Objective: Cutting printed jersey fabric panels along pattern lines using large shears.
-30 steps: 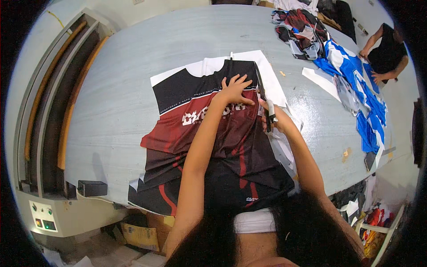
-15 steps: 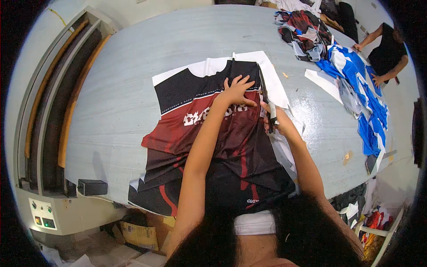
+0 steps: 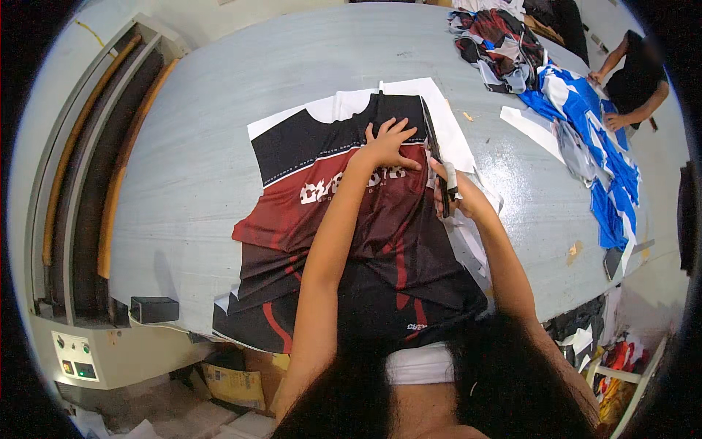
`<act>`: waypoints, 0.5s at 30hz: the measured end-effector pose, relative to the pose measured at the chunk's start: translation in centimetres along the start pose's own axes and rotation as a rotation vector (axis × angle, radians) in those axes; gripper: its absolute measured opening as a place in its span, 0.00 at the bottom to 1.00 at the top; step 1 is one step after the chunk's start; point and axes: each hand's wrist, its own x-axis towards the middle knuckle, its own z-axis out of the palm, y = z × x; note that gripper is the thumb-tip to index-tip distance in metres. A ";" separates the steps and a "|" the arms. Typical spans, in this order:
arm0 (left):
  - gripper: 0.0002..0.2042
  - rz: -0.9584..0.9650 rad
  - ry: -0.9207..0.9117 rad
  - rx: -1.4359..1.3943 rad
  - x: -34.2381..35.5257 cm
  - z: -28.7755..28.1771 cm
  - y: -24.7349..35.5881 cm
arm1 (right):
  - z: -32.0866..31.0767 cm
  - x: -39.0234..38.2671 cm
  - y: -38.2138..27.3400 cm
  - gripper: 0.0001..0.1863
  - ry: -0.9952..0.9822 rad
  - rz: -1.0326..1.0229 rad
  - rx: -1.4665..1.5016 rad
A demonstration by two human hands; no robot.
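Observation:
A black and dark red jersey panel [image 3: 344, 245] with white lettering lies on the pale grey table in front of me. My left hand [image 3: 389, 146] rests flat on its upper right part, fingers spread. Just to the right, my right hand [image 3: 468, 196] grips a pair of scissors [image 3: 431, 128] by the handles. The long dark blades point away from me along the panel's right edge. White fabric [image 3: 447, 121] shows beyond that edge and behind the neckline, and a loose white strip hangs near my right wrist.
Blue and white fabric pieces [image 3: 585, 124] and a dark red pile [image 3: 501, 47] lie at the far right, where another person [image 3: 640, 84] has hands on the blue cloth. A machine with rollers [image 3: 88, 175] borders the left side. A black box [image 3: 153, 309] sits at the table's near-left corner.
The scissor handles look slightly further apart. My left hand stays in place on the panel, and the view has shifted a little.

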 end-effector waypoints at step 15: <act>0.44 -0.004 -0.014 0.002 -0.1 0.1 -0.2 | 0.9 0.3 0.7 0.28 0.124 -0.065 -0.163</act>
